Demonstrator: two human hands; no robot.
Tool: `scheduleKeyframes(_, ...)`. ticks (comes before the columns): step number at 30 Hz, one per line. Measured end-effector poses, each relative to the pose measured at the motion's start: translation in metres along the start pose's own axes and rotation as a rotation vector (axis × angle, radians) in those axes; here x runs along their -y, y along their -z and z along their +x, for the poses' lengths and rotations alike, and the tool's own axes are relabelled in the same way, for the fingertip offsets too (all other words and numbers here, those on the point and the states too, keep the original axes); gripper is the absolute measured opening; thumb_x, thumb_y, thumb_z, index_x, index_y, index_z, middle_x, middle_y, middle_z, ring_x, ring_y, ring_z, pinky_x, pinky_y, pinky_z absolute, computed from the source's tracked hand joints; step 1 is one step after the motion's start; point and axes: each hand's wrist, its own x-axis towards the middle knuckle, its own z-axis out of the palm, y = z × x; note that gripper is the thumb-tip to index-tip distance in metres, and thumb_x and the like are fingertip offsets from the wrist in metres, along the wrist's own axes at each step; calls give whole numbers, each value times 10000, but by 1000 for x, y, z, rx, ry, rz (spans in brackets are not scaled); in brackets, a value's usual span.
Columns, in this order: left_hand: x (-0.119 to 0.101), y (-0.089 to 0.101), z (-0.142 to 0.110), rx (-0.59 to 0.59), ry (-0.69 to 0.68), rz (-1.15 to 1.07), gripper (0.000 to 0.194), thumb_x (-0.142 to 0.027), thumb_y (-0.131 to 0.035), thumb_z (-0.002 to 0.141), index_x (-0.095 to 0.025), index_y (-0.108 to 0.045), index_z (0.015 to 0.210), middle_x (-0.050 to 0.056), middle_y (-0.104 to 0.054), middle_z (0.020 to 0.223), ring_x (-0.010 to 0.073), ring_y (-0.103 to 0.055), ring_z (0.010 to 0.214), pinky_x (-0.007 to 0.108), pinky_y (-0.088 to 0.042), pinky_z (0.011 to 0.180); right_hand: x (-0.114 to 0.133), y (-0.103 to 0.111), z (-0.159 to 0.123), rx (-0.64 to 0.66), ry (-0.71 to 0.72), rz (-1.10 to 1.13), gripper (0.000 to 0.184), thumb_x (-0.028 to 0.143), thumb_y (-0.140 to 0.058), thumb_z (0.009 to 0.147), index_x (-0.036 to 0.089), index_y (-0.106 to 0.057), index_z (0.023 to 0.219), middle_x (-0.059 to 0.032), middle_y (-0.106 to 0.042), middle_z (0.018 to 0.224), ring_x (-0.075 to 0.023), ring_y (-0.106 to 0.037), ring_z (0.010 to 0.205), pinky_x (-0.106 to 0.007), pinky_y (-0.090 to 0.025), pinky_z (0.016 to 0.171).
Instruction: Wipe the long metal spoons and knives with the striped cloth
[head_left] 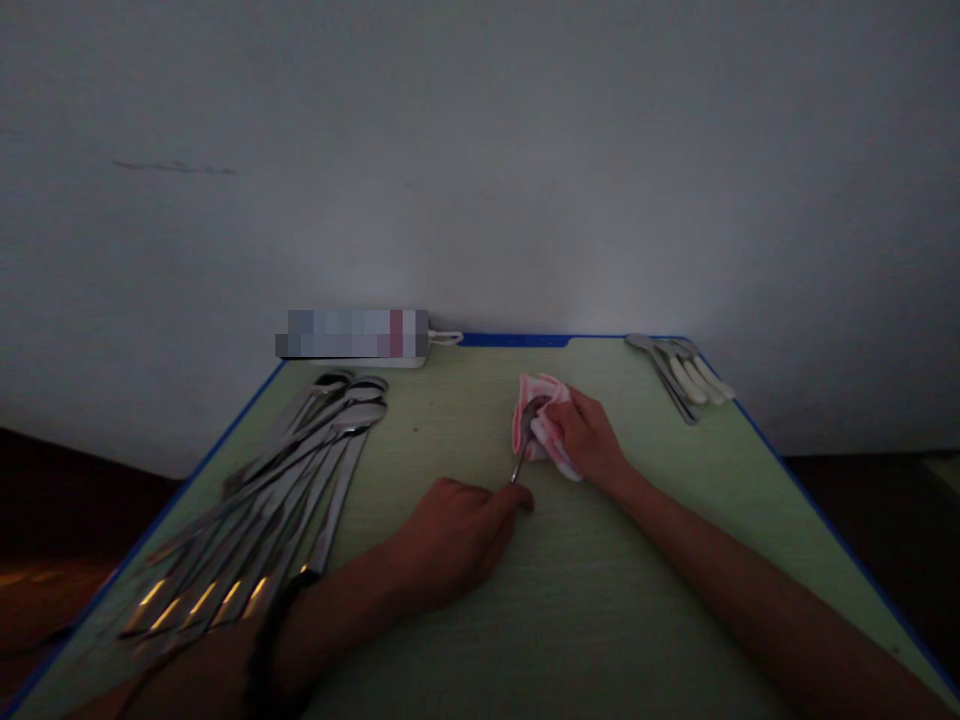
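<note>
Spoon (pixel 531 412) sits around the middle of the frame, just right of center, tilted, bowl end up and handle running down toward lower left. Your left hand (pixel 465 530), lower center, has its grip closed on the handle; the fingers hide the handle's end. Your right hand (pixel 592 440), right of center, has its grip clenched on a pink-and-white cloth (pixel 551 440), bunched around the spoon's bowl. Cloth touches the bowl, with part of the bowl showing in the folds. Can't tell exactly how your right fingers sit under the fabric. Both your hands are close together, left one lower in the frame. You wear a dark band (pixel 274 640) on your left wrist, lower left.

Pile of metal spoons (pixel 289 485) fills the left side of the table (pixel 637 580), overlapping, bowls toward the upper end, handles fanning down to lower left, orange glints near the handle ends. Your left forearm passes in front of its lower part. Smaller cutlery group (pixel 679 375) lies at the right, near the table's far corner: one longer metal piece beside several with white handles; heads too small to tell. White item (pixel 360 335) at the far edge, left of center, is pixelated; a white loop (pixel 448 338) sticks out from its right end. Tabletop is pale green with a blue border; gray wall (pixel 480 180) fills the top of the frame. Light is dim.
</note>
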Motion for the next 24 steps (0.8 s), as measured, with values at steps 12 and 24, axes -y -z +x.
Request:
scheduleKeyframes(12,0,1,-1,-18,-8,7,249,-191,-335,914,-203,-488,1110,25,-689,781,190,-661,668,302,-472,650,-5,6,7,128,-36,20,182,270,-430,753,171,-581,772,40,-463,555,-104,-377,518,-234,-309,515)
scheduleKeyframes(24,-1,0,-1,-17,2,11,249,-198,-332,918,-198,-499,1103,30,-688,763,196,-663,658,321,-489,652,-7,4,6,156,35,-37,267,399,-436,821,175,-527,708,31,-465,580,-91,-377,517,-226,-294,495)
